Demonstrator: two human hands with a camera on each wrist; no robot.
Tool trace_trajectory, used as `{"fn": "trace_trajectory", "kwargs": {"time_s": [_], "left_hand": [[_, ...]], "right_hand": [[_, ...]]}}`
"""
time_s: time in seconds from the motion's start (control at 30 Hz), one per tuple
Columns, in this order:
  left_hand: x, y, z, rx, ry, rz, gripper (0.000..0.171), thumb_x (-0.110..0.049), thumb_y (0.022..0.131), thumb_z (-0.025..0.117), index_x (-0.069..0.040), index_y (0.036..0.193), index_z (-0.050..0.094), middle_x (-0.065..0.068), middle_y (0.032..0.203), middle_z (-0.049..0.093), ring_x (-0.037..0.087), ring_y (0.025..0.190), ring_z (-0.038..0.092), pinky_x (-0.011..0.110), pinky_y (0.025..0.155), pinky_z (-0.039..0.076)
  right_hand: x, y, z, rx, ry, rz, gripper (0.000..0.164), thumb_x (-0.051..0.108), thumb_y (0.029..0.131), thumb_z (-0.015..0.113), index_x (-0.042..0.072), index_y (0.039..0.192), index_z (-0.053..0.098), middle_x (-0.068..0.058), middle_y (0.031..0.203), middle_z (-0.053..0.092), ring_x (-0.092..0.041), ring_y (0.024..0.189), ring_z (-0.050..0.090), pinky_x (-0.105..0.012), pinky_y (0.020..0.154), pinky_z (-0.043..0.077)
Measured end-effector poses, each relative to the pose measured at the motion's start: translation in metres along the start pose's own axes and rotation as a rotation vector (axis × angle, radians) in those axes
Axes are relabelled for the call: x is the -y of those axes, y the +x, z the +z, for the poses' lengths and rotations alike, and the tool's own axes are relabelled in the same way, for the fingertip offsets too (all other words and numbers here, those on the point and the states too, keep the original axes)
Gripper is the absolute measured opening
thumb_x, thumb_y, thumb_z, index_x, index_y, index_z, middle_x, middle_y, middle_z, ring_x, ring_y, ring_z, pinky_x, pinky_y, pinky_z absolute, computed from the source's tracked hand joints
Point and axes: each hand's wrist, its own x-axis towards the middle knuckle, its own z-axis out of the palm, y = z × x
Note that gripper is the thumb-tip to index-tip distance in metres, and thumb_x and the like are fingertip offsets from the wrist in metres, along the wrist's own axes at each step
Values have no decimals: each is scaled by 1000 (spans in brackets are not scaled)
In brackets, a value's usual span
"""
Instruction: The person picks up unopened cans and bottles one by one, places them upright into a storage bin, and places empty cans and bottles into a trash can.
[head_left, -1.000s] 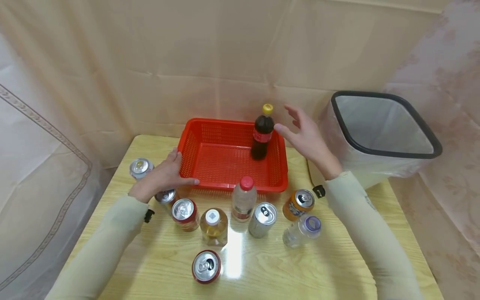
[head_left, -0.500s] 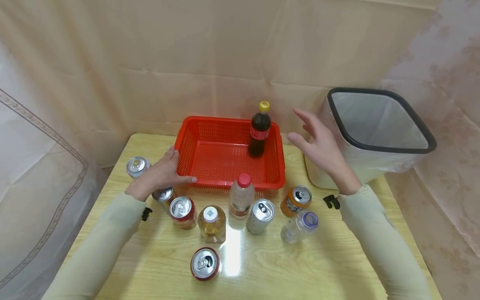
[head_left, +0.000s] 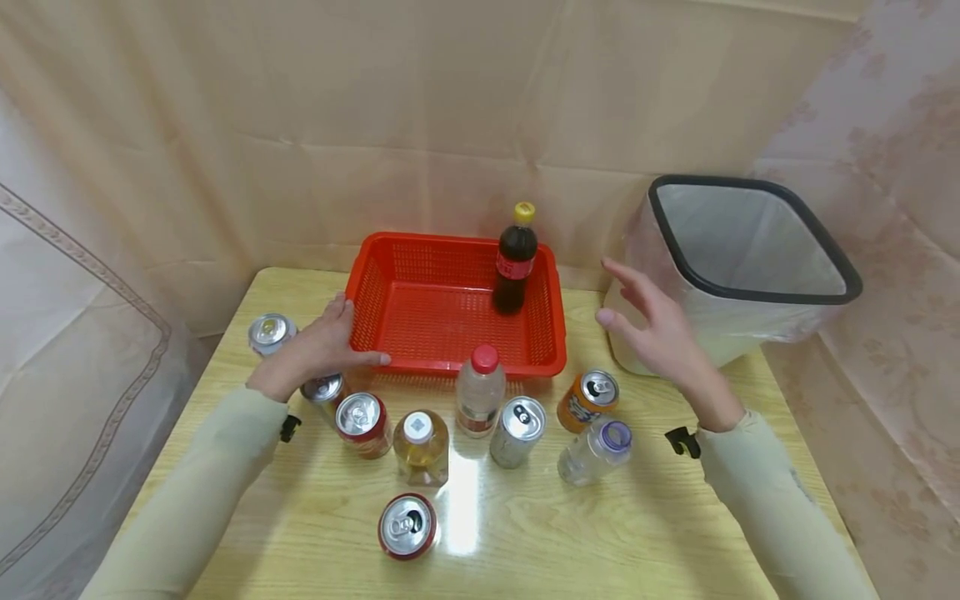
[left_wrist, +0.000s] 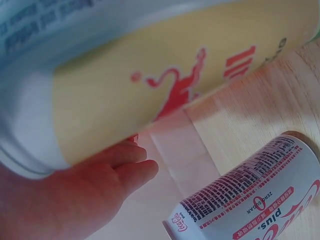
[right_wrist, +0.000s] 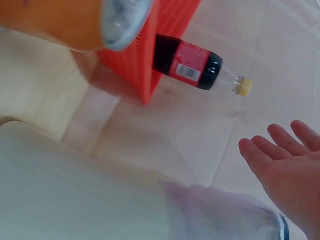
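Note:
My left hand (head_left: 321, 343) rests at the left side of the red plastic basket (head_left: 467, 367), fingers extended and thumb over its near corner. Inside the basket, toward the right, a dark cola bottle (head_left: 513, 268) with a yellow cap stands upright. My right hand (head_left: 660, 333) hangs in the air between basket and bin, holding nothing, its fingers apart. Close by the left hand, a gold drink can (left_wrist: 165, 85) fills much of the left wrist view, with a white Coca-Cola can (left_wrist: 255, 200) below. An orange soda can (head_left: 588, 401) is nearest below the right hand.
A bin (head_left: 750, 293) with a black rim and clear liner stands at the right. Before the basket are a red-capped clear bottle (head_left: 481, 396), a silver can (head_left: 517, 433), an amber drink bottle (head_left: 422, 454), a purple-capped bottle (head_left: 595, 454) and red cans (head_left: 363, 425).
My right hand has moved away from the cola bottle, to the right and toward me. The left hand keeps its place at the basket. The head view has shifted slightly.

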Motion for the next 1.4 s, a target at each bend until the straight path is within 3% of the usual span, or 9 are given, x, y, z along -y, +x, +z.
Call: {"fn": "trace_trajectory", "kwargs": {"time_s": [0.27, 0.33, 0.53, 0.63, 0.73, 1.0, 1.2, 1.4], "left_hand": [[1, -1, 1, -5, -9, -4, 129, -59, 84, 79, 13, 159, 3, 35, 167, -1, 56, 151, 14, 69, 114, 30], [1, -2, 0, -8, -11, -4, 129, -59, 84, 79, 12, 159, 3, 35, 167, -1, 56, 150, 14, 69, 114, 30], [0, -3, 0, -18, -14, 0, 128, -58, 84, 79, 13, 159, 4, 35, 167, 1, 57, 149, 18, 69, 114, 31], [0, -3, 1, -28, -13, 9, 126, -57, 84, 80, 12, 160, 6, 34, 167, 4, 56, 149, 21, 68, 113, 33], [1, -2, 2, -30, -10, 12, 127, -58, 84, 79, 12, 160, 6, 34, 167, 3, 55, 149, 20, 68, 114, 33], [1, 0, 0, -20, -18, -4, 129, -59, 83, 80, 11, 160, 3, 32, 168, -3, 55, 152, 13, 68, 115, 29], [0, 0, -1, -18, -6, -7, 129, -60, 84, 79, 14, 159, 4, 34, 167, -3, 55, 152, 11, 67, 117, 25], [-2, 0, 0, -24, -4, -12, 128, -60, 85, 77, 14, 159, 4, 34, 167, -3, 55, 152, 12, 67, 117, 26]], "right_hand": [[-16, -23, 5, 40, 12, 8, 65, 16, 100, 69, 8, 158, 41, -11, 163, 39, -42, 143, 42, -57, 116, 35], [-19, -26, 5, 36, 16, -5, 64, 14, 100, 68, 6, 157, 41, -13, 162, 40, -41, 143, 42, -51, 117, 35], [-28, -34, 7, 40, 16, -35, 63, 8, 99, 69, 1, 155, 43, -18, 160, 43, -44, 141, 44, -19, 114, 35], [-32, -38, 8, 40, 16, -49, 63, 7, 98, 69, 0, 154, 43, -18, 160, 43, -43, 142, 42, -13, 112, 33], [-32, -42, 6, 33, 19, -47, 63, 7, 98, 70, 4, 155, 44, -14, 160, 43, -41, 141, 42, -12, 112, 32], [-7, -50, 4, -49, 55, -110, 61, 9, 98, 70, 8, 154, 47, -10, 161, 44, -5, 145, 40, -16, 115, 32], [20, -53, 8, -93, 113, -176, 56, 17, 102, 66, 7, 154, 47, -13, 160, 45, -13, 148, 39, -21, 119, 31], [37, -48, 19, -44, 107, -219, 59, 22, 102, 66, 8, 156, 45, -11, 160, 45, -16, 149, 39, -23, 119, 31]]}}
